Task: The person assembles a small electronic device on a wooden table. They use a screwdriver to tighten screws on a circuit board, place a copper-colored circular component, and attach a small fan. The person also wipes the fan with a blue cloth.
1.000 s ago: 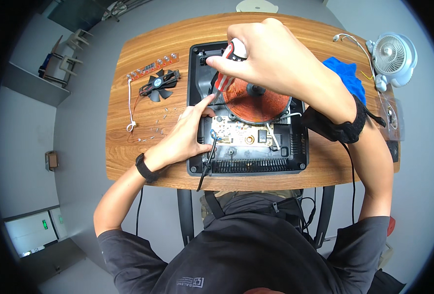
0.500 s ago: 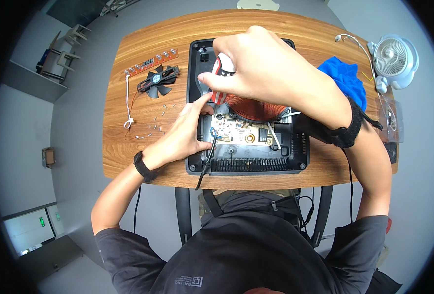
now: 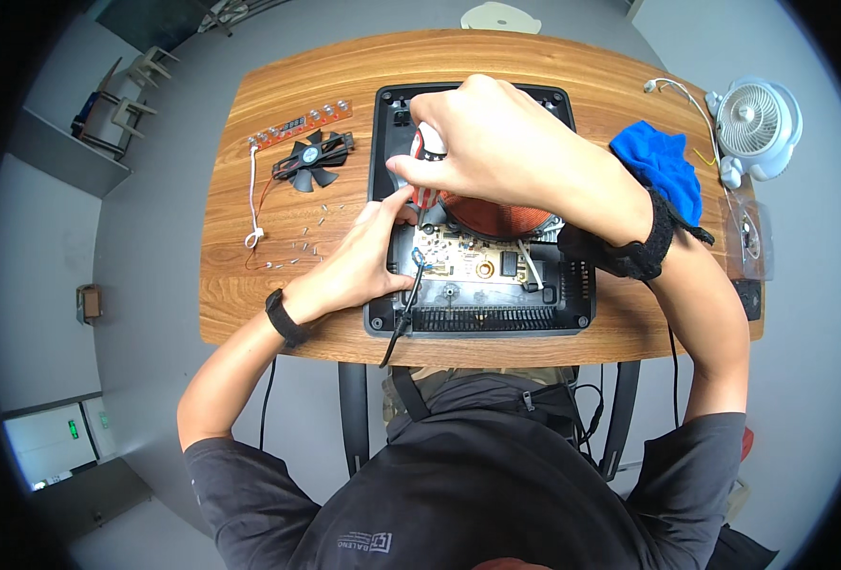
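My right hand [image 3: 496, 138] is wrapped round the red, white and black handle of a screwdriver [image 3: 424, 198], which points down at the upper left part of a tan circuit board [image 3: 458, 255]. Its tip is hidden. My left hand [image 3: 359, 255] lies at the board's left side with fingers apart, the index finger close to the screwdriver's lower end and the thumb by the board's lower left corner. The board sits in a black housing [image 3: 580, 321]. A copper coil [image 3: 501, 220], partly under my right hand, is just beyond it. A black cord [image 3: 406, 312] runs off the board toward me.
Left of the housing lie a black fan [image 3: 312, 157], a narrow button board [image 3: 297, 125] with a white lead, and several loose screws [image 3: 306, 247]. A blue cloth [image 3: 663, 166], a small white desk fan [image 3: 755, 119] and a clear plastic packet [image 3: 751, 237] are on the right.
The whole view has shifted slightly. Both hands keep nearly the same pose, with the screwdriver still held over the same part of the board.
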Demonstrator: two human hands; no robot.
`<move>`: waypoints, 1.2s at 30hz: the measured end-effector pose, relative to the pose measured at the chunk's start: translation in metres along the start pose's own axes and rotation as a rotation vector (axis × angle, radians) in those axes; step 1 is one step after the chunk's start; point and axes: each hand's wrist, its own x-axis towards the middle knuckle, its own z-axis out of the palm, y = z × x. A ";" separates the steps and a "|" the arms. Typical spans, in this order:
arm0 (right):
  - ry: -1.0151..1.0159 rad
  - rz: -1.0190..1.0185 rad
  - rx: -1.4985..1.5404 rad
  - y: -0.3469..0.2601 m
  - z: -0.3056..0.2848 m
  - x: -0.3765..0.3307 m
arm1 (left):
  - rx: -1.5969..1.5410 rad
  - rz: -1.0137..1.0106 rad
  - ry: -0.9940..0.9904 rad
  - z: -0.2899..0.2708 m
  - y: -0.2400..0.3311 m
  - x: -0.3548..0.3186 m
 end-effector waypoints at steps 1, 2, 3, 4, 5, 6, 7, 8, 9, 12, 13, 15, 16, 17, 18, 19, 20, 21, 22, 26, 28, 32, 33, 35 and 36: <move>0.014 -0.009 -0.009 0.001 0.002 0.000 | 0.001 0.002 0.002 0.000 0.000 0.000; 0.029 -0.018 -0.018 0.001 0.003 0.000 | 0.007 -0.002 0.003 0.000 0.000 0.000; 0.028 -0.018 -0.021 0.001 0.004 0.000 | 0.013 -0.005 0.002 0.000 0.001 0.000; 0.027 -0.018 -0.025 0.000 0.004 0.000 | 0.018 -0.008 0.001 -0.001 0.001 0.000; 0.026 -0.018 -0.028 0.000 0.004 0.001 | 0.018 -0.006 0.001 -0.001 0.001 0.000; 0.008 -0.012 -0.028 -0.002 0.003 0.001 | 0.018 -0.005 0.002 0.000 0.000 -0.001; -0.009 -0.005 -0.029 -0.004 0.001 0.002 | 0.018 -0.004 0.003 0.000 0.000 -0.001; -0.027 0.001 -0.030 -0.005 0.000 0.002 | 0.017 -0.005 0.003 0.000 0.000 -0.001; -0.016 -0.004 -0.026 -0.005 0.001 0.002 | 0.015 -0.005 0.003 -0.001 0.001 -0.001; -0.004 -0.015 -0.019 -0.005 0.001 0.001 | 0.017 -0.013 -0.003 -0.002 0.003 0.000; -0.014 -0.014 -0.019 -0.007 0.000 0.002 | 0.019 -0.017 -0.005 -0.002 0.003 0.000; -0.019 -0.019 -0.022 -0.007 0.001 0.003 | 0.013 -0.023 -0.010 -0.002 0.004 0.000; -0.015 -0.025 -0.026 -0.005 0.004 0.003 | 0.011 -0.025 -0.013 -0.002 0.004 0.000; -0.010 -0.030 -0.030 -0.004 0.007 0.004 | 0.009 -0.021 -0.009 -0.002 0.004 0.000; -0.013 -0.037 -0.033 -0.002 0.009 0.005 | 0.006 -0.019 -0.005 -0.002 0.004 0.000; -0.016 -0.044 -0.037 -0.002 0.010 0.005 | 0.003 -0.017 -0.001 -0.001 0.003 0.001; -0.019 -0.051 -0.041 -0.001 0.011 0.005 | 0.004 -0.018 0.000 -0.001 0.002 0.001; -0.037 -0.053 -0.046 -0.003 0.010 0.006 | 0.005 -0.020 0.002 0.000 0.001 0.001; -0.054 -0.054 -0.051 -0.005 0.008 0.006 | 0.006 -0.023 0.004 0.000 0.000 0.000; -0.185 0.067 0.016 -0.027 -0.014 0.005 | 0.016 -0.015 -0.004 -0.002 0.004 -0.001; -0.240 0.066 0.031 -0.022 -0.017 0.008 | 0.011 0.005 0.002 -0.001 0.000 -0.002; -0.263 0.043 0.019 -0.009 -0.016 0.010 | -0.021 0.021 0.021 -0.001 0.003 -0.002; -0.278 0.041 -0.016 -0.009 -0.018 0.009 | -0.028 0.024 0.019 0.000 0.003 -0.002; -0.246 0.044 -0.060 -0.008 -0.019 0.008 | -0.021 0.042 0.030 0.001 0.001 -0.002; -0.248 0.036 -0.097 -0.006 -0.018 0.009 | -0.024 0.037 0.027 0.000 0.001 -0.003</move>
